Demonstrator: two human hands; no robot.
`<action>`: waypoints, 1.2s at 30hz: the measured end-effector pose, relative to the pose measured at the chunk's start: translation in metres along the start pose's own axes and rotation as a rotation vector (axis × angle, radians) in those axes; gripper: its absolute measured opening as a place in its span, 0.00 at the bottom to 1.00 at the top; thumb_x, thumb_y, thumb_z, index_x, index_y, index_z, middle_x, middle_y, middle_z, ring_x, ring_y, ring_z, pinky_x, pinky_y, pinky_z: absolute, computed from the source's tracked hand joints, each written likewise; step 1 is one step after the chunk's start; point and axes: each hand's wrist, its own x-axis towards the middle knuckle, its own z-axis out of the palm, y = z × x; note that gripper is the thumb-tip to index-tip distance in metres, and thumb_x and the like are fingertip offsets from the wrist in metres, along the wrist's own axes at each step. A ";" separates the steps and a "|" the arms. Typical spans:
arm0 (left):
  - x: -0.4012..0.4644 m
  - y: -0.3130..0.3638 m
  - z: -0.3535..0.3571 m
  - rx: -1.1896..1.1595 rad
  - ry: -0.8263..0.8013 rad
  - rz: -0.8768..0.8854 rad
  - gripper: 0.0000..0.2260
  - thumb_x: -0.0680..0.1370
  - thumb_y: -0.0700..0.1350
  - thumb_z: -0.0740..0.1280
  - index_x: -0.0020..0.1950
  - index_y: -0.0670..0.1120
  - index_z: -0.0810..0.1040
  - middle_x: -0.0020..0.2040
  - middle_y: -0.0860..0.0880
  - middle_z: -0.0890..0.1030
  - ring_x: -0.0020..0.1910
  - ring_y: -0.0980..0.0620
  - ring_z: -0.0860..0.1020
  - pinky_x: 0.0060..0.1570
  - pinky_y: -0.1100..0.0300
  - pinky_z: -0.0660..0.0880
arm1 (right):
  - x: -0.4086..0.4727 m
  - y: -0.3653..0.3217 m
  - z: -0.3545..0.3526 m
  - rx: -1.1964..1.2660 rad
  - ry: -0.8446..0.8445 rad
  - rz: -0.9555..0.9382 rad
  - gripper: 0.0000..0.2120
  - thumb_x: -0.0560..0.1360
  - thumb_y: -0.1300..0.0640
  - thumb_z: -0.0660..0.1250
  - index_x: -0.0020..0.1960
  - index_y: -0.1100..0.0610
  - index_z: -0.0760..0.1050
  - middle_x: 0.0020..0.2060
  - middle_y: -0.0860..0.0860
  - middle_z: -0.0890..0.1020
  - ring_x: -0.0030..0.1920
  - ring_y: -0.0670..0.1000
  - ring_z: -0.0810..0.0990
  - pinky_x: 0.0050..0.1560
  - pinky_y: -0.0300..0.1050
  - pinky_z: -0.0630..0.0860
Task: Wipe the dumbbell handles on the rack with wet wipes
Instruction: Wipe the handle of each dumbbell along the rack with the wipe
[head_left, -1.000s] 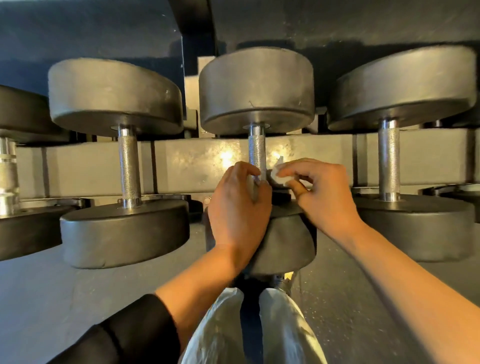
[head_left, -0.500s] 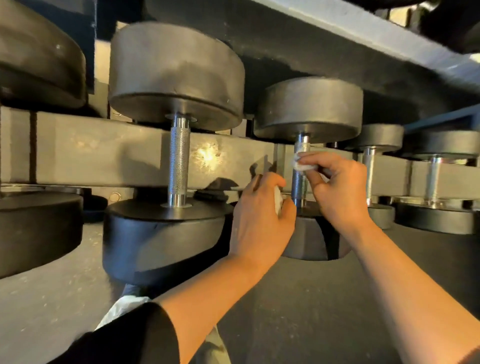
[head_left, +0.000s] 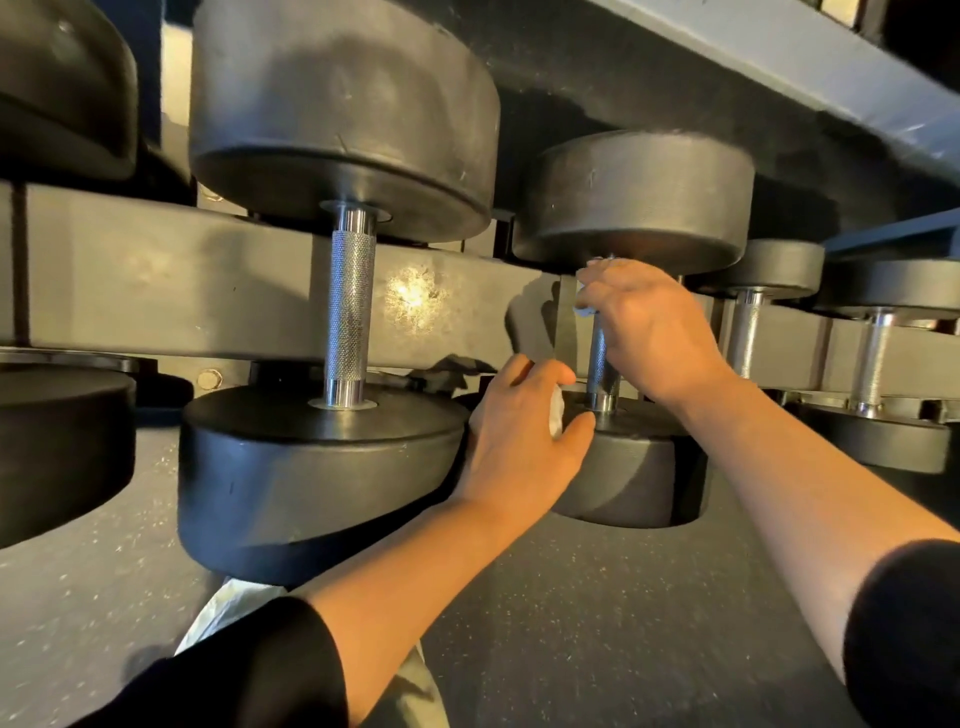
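I am in the middle of wiping one dumbbell handle (head_left: 600, 358). It stands at about 2 o'clock from the middle of my view, between its two black weights on the rack (head_left: 156, 291). My right hand (head_left: 652, 327) is curled round the top of this handle, with a bit of wet wipe (head_left: 586, 310) poking out at its 9 o'clock side. My left hand (head_left: 524, 436) sits lower, at about 7 o'clock from the handle, and pinches a second white wipe (head_left: 557, 413) between thumb and fingers. It is just beside the bottom weight (head_left: 628, 467).

I think the next move is to slide the right hand down the metal bar and twist, so the wipe rubs all round it. The bar is bumpy, so the wipe may snag.

A bigger dumbbell (head_left: 343, 312) stands at 10 o'clock, its handle bare and shiny. More handles wait at 3 o'clock. The floor (head_left: 597, 623) is dark, speckled rubber. Warm light spots glow on the rack beam.
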 end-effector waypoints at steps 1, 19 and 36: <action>0.001 0.000 0.000 0.004 0.001 0.004 0.13 0.75 0.46 0.70 0.58 0.45 0.76 0.51 0.49 0.73 0.50 0.52 0.73 0.46 0.64 0.67 | 0.001 0.000 0.001 -0.017 -0.027 0.000 0.18 0.61 0.76 0.67 0.49 0.64 0.80 0.50 0.60 0.82 0.53 0.61 0.80 0.57 0.55 0.77; -0.001 -0.001 0.002 0.025 -0.016 0.018 0.10 0.75 0.48 0.68 0.55 0.48 0.77 0.50 0.51 0.73 0.48 0.54 0.74 0.47 0.61 0.71 | -0.039 -0.012 -0.022 0.333 -0.407 0.131 0.16 0.71 0.68 0.66 0.50 0.50 0.82 0.46 0.50 0.85 0.49 0.52 0.82 0.51 0.51 0.79; -0.003 -0.004 0.002 0.050 -0.020 0.042 0.10 0.76 0.47 0.67 0.56 0.47 0.77 0.51 0.51 0.74 0.49 0.55 0.74 0.46 0.69 0.68 | -0.040 0.005 -0.011 0.438 -0.052 0.334 0.09 0.69 0.68 0.72 0.45 0.58 0.83 0.45 0.48 0.80 0.46 0.47 0.79 0.48 0.31 0.71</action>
